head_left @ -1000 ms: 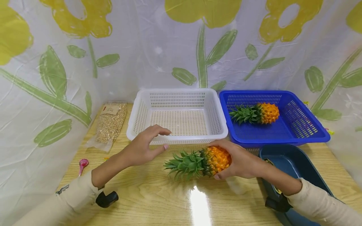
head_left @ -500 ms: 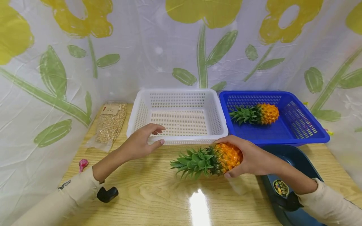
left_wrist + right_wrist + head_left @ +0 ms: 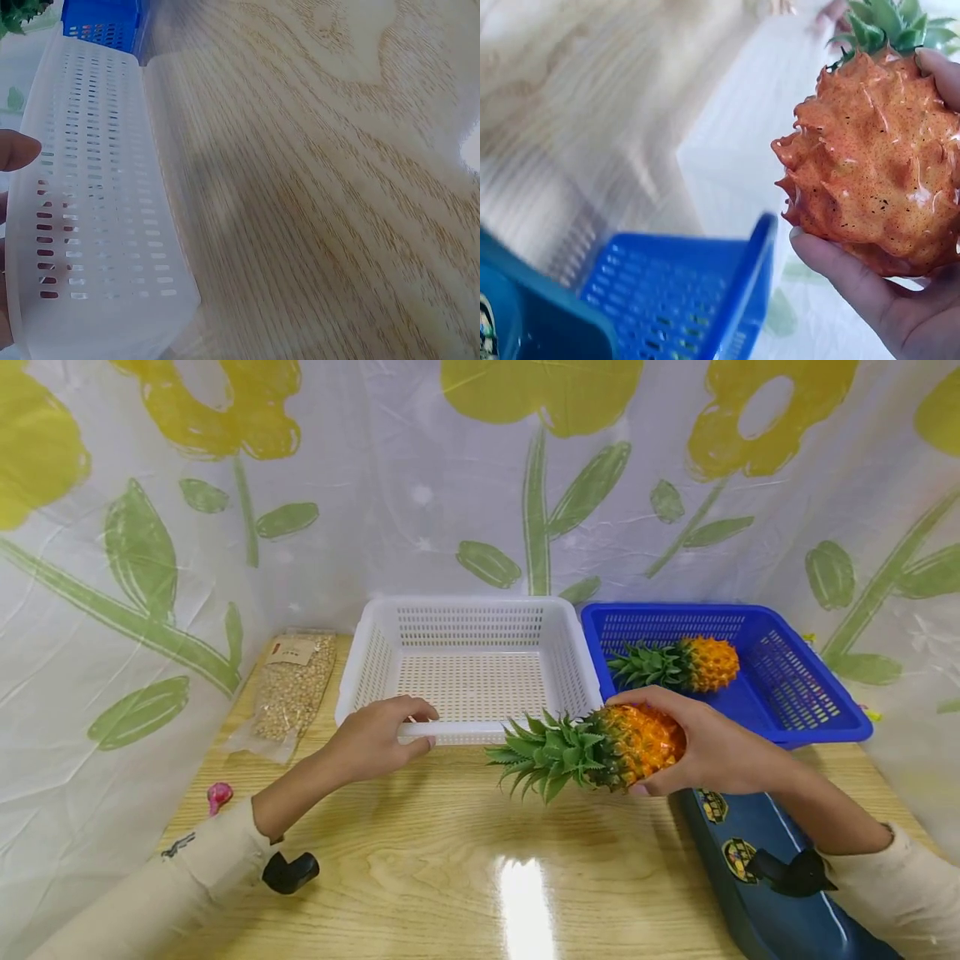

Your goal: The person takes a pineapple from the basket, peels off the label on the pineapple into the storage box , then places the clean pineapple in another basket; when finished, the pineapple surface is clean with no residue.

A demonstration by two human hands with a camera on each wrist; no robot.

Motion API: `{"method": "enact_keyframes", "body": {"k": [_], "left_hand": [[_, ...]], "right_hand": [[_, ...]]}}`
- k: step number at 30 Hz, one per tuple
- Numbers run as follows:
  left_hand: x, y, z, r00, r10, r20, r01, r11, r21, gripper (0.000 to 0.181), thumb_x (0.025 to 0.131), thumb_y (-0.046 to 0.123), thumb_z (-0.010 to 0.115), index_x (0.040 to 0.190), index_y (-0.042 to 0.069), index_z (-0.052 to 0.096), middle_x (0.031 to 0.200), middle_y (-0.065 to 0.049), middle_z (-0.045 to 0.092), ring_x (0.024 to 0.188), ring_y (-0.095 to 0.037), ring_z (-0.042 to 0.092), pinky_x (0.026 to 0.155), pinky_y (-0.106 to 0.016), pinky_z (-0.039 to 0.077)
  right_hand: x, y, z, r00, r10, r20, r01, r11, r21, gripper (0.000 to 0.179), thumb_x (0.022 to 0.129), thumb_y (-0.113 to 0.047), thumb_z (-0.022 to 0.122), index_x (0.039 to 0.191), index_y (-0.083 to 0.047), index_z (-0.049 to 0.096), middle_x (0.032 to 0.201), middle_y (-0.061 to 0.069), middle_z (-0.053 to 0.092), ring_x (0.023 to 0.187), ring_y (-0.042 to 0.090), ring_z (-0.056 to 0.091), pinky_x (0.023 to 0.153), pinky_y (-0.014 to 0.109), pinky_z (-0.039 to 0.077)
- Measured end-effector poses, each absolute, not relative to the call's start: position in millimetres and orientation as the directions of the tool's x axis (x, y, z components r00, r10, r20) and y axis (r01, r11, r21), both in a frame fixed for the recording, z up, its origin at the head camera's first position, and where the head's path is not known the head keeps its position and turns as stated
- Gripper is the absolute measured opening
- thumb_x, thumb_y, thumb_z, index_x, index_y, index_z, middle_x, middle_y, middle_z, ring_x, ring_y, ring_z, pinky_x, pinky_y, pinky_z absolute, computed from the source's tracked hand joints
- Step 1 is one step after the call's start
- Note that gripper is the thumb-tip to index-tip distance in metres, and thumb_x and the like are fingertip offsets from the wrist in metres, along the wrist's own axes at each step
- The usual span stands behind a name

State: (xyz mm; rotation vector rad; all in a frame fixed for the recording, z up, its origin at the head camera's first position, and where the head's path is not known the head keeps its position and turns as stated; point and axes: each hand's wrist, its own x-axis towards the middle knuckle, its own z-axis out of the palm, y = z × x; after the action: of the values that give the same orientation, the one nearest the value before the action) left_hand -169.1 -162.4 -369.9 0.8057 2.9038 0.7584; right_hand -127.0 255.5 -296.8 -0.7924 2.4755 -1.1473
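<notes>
My right hand grips an orange pineapple by its body, its green crown pointing left. The fruit is held above the table, in front of the gap between the two baskets. In the right wrist view, thumb and fingers wrap the spiky, glossy pineapple. My left hand is at the front rim of a white basket, fingers curled over the inner side and thumb outside. Its fingers show through the slots of the white basket in the left wrist view. A second pineapple lies in a blue basket.
A dark teal bin with round stickers stands at the right front, partly under my right forearm. Left of the white basket lies a clear bag of pale kernels. A pink lollipop lies near my left sleeve. A flowered curtain hangs behind.
My right hand has lifted the pineapple and carried it right and toward the blue basket. My left hand has shifted slightly left, and its fingers now curl over the white basket's front rim.
</notes>
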Motion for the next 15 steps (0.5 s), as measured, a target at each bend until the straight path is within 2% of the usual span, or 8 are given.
{"method": "enact_keyframes", "body": {"k": [6, 11, 15], "left_hand": [[-169.9, -160.7, -369.6, -0.875, 0.479, 0.073, 0.454, 0.757, 0.47, 0.027, 0.093, 0.033, 0.069, 0.115, 0.017, 0.071, 0.115, -0.004, 0.072, 0.106, -0.028, 0.068, 0.086, -0.048, 0.054], [-170.1, -160.7, -367.9, -0.876, 0.48, 0.047, 0.442, 0.76, 0.477, 0.027, 0.094, 0.034, 0.069, 0.113, 0.017, 0.072, 0.116, -0.007, 0.072, 0.107, -0.03, 0.068, 0.087, -0.05, 0.054], [-170.4, -160.6, -367.4, -0.874, 0.485, 0.041, 0.442, 0.754, 0.486, 0.026, 0.094, 0.034, 0.069, 0.113, 0.017, 0.072, 0.116, -0.008, 0.072, 0.108, -0.031, 0.067, 0.088, -0.051, 0.054]], "right_hand": [[-136.2, 270.1, -287.7, -0.794, -0.607, -0.036, -0.361, 0.518, -0.775, 0.086, 0.077, -0.015, 0.088, 0.149, -0.022, 0.04, 0.124, 0.011, 0.053, 0.091, 0.019, 0.067, 0.07, 0.034, 0.061], [-145.3, 281.5, -285.3, -0.786, -0.617, -0.045, -0.358, 0.513, -0.78, 0.087, 0.079, -0.012, 0.087, 0.15, -0.016, 0.038, 0.121, 0.013, 0.053, 0.09, 0.02, 0.067, 0.071, 0.034, 0.061], [-153.0, 290.7, -284.7, -0.788, -0.615, -0.034, -0.384, 0.534, -0.753, 0.085, 0.079, -0.01, 0.086, 0.15, -0.016, 0.039, 0.12, 0.013, 0.054, 0.09, 0.019, 0.065, 0.071, 0.032, 0.06]]}}
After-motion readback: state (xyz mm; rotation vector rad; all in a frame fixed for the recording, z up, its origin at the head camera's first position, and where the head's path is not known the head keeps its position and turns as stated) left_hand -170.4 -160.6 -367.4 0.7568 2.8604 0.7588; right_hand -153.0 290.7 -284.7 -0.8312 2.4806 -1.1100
